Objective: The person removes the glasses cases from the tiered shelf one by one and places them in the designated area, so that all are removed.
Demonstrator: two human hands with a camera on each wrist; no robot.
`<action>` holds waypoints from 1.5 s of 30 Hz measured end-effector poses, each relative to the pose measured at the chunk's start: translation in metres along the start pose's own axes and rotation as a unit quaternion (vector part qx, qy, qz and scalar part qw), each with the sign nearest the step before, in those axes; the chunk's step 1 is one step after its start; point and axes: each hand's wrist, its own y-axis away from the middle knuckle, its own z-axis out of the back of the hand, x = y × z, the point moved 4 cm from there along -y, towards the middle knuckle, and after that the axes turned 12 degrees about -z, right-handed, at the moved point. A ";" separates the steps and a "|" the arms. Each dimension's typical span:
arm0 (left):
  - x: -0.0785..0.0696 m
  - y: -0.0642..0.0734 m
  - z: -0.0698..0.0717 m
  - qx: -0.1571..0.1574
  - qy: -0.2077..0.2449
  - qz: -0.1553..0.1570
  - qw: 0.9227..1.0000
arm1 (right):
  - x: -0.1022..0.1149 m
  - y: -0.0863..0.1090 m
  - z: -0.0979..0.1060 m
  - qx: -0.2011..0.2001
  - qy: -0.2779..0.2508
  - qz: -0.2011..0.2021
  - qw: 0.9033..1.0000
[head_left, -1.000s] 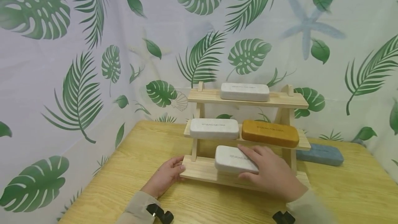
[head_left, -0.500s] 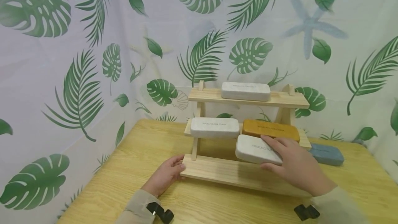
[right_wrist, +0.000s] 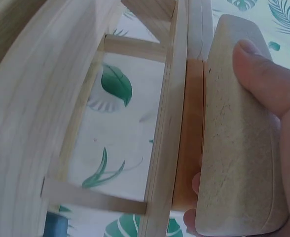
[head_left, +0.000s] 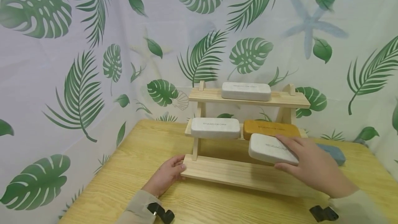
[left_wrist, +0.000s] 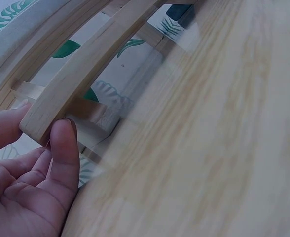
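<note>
In the head view my right hand [head_left: 314, 168] grips a white glasses case [head_left: 270, 149] with dark lettering, its thumb on the near side and fingers over the top. The case is in the air, before the middle board and higher than the bottom board of a three-tier wooden display shelf [head_left: 224, 170]. In the right wrist view, the thumb presses the broad side of this case [right_wrist: 243, 133]. My left hand [head_left: 164, 174] holds the left end of the bottom board; the left wrist view has thumb and fingers pinching that board end [left_wrist: 44, 118].
A white glasses case [head_left: 215, 128] and an orange-brown one [head_left: 268, 128] lie on the middle board. Another white case [head_left: 245, 91] sits on the top board. A blue case [head_left: 335, 154], partly hidden by my right hand, lies on the wooden table [head_left: 124, 182] behind the shelf's right side.
My right hand has carried the white glasses case rightward and up from over the bottom board, baring that board's middle. My left hand stays at the board's end.
</note>
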 end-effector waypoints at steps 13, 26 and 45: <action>0.001 -0.001 0.000 0.001 0.002 0.001 1.000 | -0.047 0.015 0.013 -0.005 0.004 -0.021 1.000; 0.002 0.000 0.001 0.004 0.007 0.002 1.000 | -0.098 0.031 0.018 -0.039 0.042 0.025 0.998; 0.001 0.000 0.003 0.004 0.004 0.007 1.000 | -0.178 0.047 -0.017 -0.074 0.058 -0.018 0.995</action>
